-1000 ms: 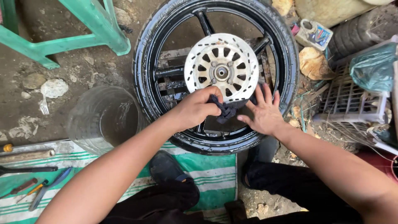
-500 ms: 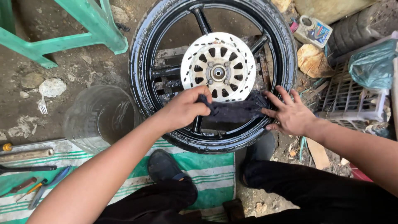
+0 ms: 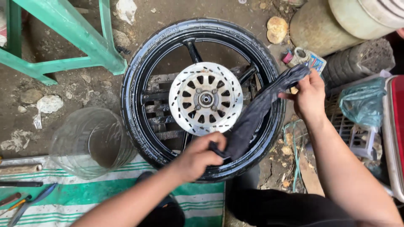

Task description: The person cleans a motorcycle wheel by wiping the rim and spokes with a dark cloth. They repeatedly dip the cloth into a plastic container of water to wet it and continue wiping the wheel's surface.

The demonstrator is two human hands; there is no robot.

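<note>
- A black motorcycle wheel [image 3: 202, 98] lies flat on the dirt ground, its silver brake disc [image 3: 205, 98] facing up; a green stool [image 3: 63, 38] stands beside it.
- We stretch a dark cloth [image 3: 252, 117] across the wheel's right rim.
- Our left hand [image 3: 198, 157] grips the cloth's lower end at the tyre; our right hand [image 3: 309, 94] pinches the upper end.
- Risk, as we judge it: the taut cloth could snag on a spoke or slip from the pinch.

One wheel [image 3: 202, 98], one cloth [image 3: 256, 113], two hands [image 3: 198, 157]
</note>
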